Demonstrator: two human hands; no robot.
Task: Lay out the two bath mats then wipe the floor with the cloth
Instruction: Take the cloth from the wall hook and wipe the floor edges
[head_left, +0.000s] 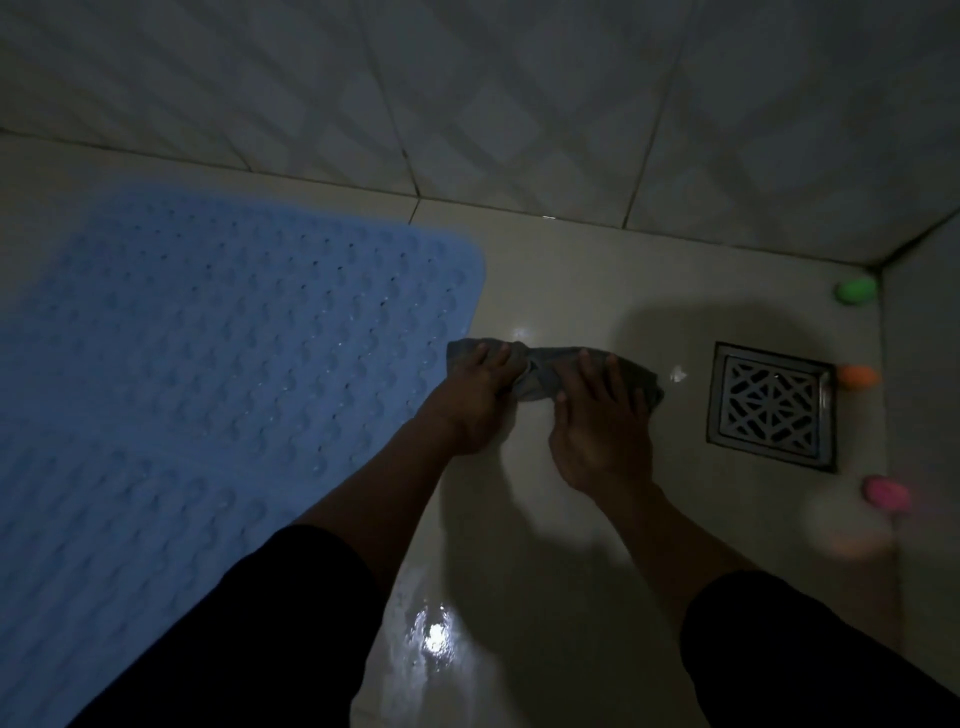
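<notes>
A blue bubbled bath mat (197, 364) lies flat on the pale tiled floor (545, 280) at the left. Just right of its edge, a grey cloth (548, 366) rests crumpled on the floor. My left hand (472, 400) presses down on the cloth's left end, fingers spread over it. My right hand (602, 426) lies flat on its right part. Only one mat is in view. The scene is dim.
A square metal floor drain (772, 405) sits right of the cloth. Small green (855, 291), orange (858, 375) and pink (885, 494) objects line the right wall. The tiled back wall (519, 104) stands close behind. A wet sheen (434, 634) shows on the near floor.
</notes>
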